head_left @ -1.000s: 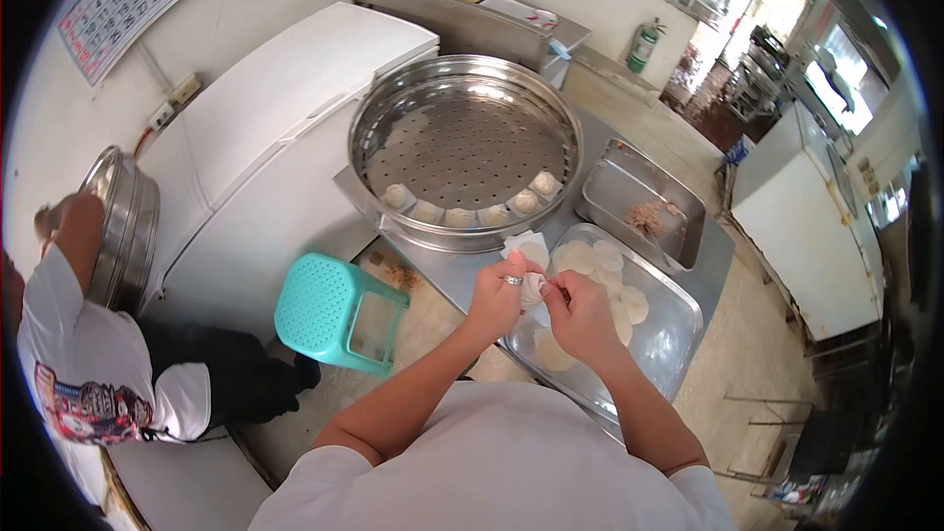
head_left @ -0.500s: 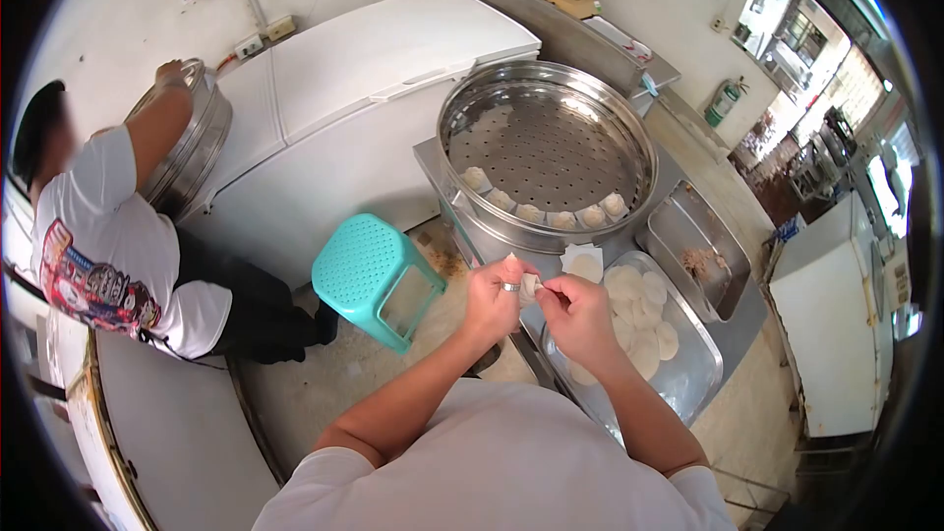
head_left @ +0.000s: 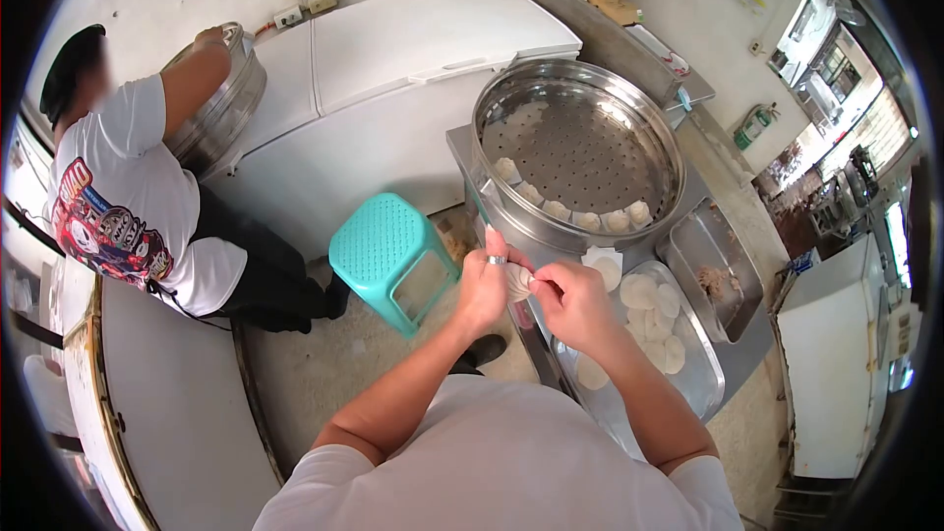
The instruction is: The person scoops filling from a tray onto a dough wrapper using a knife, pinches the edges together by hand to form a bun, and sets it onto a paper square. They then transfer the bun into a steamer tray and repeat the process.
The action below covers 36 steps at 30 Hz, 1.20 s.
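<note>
Between my two hands is a pale dough dumpling [head_left: 518,282], partly hidden by the fingers. My left hand [head_left: 486,285], with a ring on one finger, cups it from the left. From the right, the fingertips of my right hand [head_left: 572,303] pinch its edge. Just beyond, a round perforated steamer tray [head_left: 580,152] carries several dumplings [head_left: 587,221] along its near rim. Beside my right hand, round dough wrappers [head_left: 649,320] lie on a metal tray [head_left: 698,381]. A steel pan [head_left: 747,302] farther right contains some filling [head_left: 716,281]. White paper squares [head_left: 596,254] lie near the steamer.
A turquoise stool [head_left: 391,251] stands on the floor at the left of the steel table [head_left: 459,149]. Behind it is a white chest freezer [head_left: 433,34]. At the left, another person [head_left: 138,177] in a white shirt reaches to a large steamer [head_left: 236,93].
The view has shifted, so the surroundings appear farther right. Both hands remain together at the dumpling, its rounded side now showing more. My left thumb points up more.
</note>
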### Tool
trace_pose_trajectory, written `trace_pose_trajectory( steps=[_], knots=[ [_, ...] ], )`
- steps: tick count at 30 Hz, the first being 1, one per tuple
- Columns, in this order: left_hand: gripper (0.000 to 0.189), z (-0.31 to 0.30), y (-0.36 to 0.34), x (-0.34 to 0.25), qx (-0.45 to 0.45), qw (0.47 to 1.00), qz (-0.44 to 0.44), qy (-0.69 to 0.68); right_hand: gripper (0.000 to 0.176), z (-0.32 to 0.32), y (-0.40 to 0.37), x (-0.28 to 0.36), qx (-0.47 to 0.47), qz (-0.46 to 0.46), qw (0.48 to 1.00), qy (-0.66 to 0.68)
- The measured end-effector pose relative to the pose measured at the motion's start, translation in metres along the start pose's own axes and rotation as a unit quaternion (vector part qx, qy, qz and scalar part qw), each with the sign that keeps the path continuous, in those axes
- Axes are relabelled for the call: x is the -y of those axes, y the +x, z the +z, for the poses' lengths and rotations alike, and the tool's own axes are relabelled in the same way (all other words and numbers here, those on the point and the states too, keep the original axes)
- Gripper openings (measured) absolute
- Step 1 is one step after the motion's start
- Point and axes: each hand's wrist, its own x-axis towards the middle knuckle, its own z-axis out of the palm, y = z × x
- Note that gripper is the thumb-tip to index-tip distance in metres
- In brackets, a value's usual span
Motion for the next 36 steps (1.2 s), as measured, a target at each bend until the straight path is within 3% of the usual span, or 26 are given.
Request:
trace_pose_trajectory(
  steps=[4, 8, 12, 13, 16, 22, 25, 31, 36],
  knots=[
    [0.106, -0.004, 0.006, -0.003, 0.017, 0.999, -0.048, -0.014, 0.008, -0.009, 0.003, 0.015, -0.014, -0.043, 0.999, -0.030],
    [0.103, -0.003, 0.016, -0.021, 0.077, 0.994, -0.072, -0.011, 0.011, -0.014, 0.015, 0.021, -0.033, -0.012, 0.998, 0.047],
    [0.100, 0.004, 0.026, -0.037, 0.134, 0.989, -0.039, -0.053, 0.011, -0.022, 0.014, 0.008, -0.008, -0.012, 1.000, -0.027],
    [0.099, 0.004, 0.027, -0.041, 0.155, 0.982, -0.083, -0.065, 0.011, -0.025, 0.014, 0.005, -0.017, -0.010, 0.999, -0.037],
    [0.099, 0.015, 0.029, -0.038, 0.117, 0.993, -0.012, -0.020, 0.010, -0.034, 0.010, 0.010, -0.028, -0.003, 0.998, -0.059],
    [0.101, 0.035, 0.040, -0.035, 0.121, 0.992, -0.011, -0.043, 0.007, -0.044, 0.011, 0.020, -0.059, 0.020, 0.998, -0.027],
    [0.102, 0.038, 0.050, -0.032, 0.182, 0.983, -0.031, -0.013, 0.006, -0.046, 0.009, 0.015, -0.049, 0.050, 0.997, -0.032],
    [0.095, 0.054, 0.045, -0.020, 0.266, 0.945, -0.079, -0.174, 0.006, -0.049, 0.000, 0.000, -0.050, 0.084, 0.994, -0.048],
    [0.088, 0.074, 0.031, -0.012, 0.163, 0.967, -0.012, -0.194, 0.006, -0.063, -0.006, 0.007, -0.057, 0.102, 0.991, -0.063]
  ],
)
